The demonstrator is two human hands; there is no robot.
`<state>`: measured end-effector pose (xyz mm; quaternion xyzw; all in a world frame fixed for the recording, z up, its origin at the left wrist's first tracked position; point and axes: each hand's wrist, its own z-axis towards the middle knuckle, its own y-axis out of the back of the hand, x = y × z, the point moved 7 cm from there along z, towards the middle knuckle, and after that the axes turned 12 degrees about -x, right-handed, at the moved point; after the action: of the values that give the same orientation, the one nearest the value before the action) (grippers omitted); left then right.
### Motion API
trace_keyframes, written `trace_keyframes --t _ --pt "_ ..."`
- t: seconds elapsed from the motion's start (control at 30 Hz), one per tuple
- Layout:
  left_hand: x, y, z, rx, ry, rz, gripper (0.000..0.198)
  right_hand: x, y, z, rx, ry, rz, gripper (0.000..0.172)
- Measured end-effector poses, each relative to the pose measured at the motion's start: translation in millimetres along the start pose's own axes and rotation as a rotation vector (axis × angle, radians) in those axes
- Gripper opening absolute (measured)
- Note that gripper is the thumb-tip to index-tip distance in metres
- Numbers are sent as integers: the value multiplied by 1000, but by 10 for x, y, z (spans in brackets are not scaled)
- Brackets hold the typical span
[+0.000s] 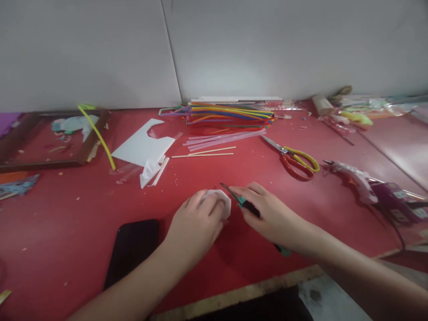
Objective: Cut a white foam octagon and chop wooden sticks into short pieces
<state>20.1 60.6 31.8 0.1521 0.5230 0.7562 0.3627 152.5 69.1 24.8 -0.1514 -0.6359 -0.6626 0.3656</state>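
Note:
My left hand [199, 218] is closed around a small white many-sided piece [226, 204], perhaps foam or card; the fingers cover most of it. In my right hand [267, 214] is a utility knife [249, 206] with a black and green handle. Its bare blade points up and left, close to the white piece but apart from it. Both hands are low over the red table [214, 171]. Left of my left hand lies a black phone [133, 243], partly behind the forearm.
Scissors [294, 160] with red and yellow handles lie right of centre. A purple glue gun [384, 191] is farther right. Colourful pipe cleaners [230, 116], pale glue sticks [220, 140] and thin wooden sticks [203, 155] lie at the back. A cut white sheet [140, 145] and brown tray [43, 165] are left.

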Motion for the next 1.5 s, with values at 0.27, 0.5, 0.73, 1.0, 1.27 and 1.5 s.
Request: trace_keyframes --t 0.27,0.5,0.73,1.0,1.27,1.5 --pt "-22 -44 0 -10 -42 -42 31 -55 -69 -61 61 -28 -12 58" --pt "-35 -82 9 9 -60 -43 38 -67 -73 -76 112 -58 -48 58" --pt "-40 -122 17 13 -75 -83 39 -56 -60 -67 86 -14 -46 62" --pt "-21 -112 -9 36 -44 -93 52 -36 -63 -63 113 -45 -73 57" --pt "-17 -111 -4 28 -27 -109 48 -34 -51 -55 122 -7 -55 61" --pt "-51 -133 -20 41 -28 -55 43 -41 -46 -52 110 30 -27 61"
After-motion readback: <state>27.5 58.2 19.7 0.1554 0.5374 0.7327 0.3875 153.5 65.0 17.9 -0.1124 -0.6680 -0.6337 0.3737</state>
